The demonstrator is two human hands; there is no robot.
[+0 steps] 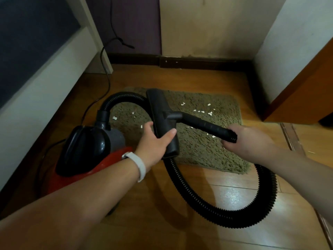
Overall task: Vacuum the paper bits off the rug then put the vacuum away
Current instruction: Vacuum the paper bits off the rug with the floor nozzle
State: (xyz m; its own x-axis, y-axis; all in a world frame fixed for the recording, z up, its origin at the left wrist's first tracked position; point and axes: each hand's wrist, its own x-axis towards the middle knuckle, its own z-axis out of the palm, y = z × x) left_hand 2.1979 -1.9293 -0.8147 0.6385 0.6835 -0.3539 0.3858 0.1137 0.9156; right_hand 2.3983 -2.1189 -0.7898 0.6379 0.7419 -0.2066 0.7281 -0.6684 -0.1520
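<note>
While the left hand (155,141) holds the floor nozzle (158,105) in curled fingers (149,125), the right hand (248,139) grips the tube (203,123).

Paper bits (210,113) strewn on rug (207,148); vacuum (84,150) alongside.

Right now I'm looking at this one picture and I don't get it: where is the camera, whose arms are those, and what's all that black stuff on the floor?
It is a single picture from a wide-angle camera worn on a person's head, looking down at their own arms. There is no robot. The left hand grips the black floor nozzle. The right hand grips the rigid tube joined to it. A ribbed hose loops across the wooden floor to the red and black vacuum on the left. Its cord runs toward the wall. Beneath the nozzle lies a shaggy rug scattered with white paper bits.
</note>
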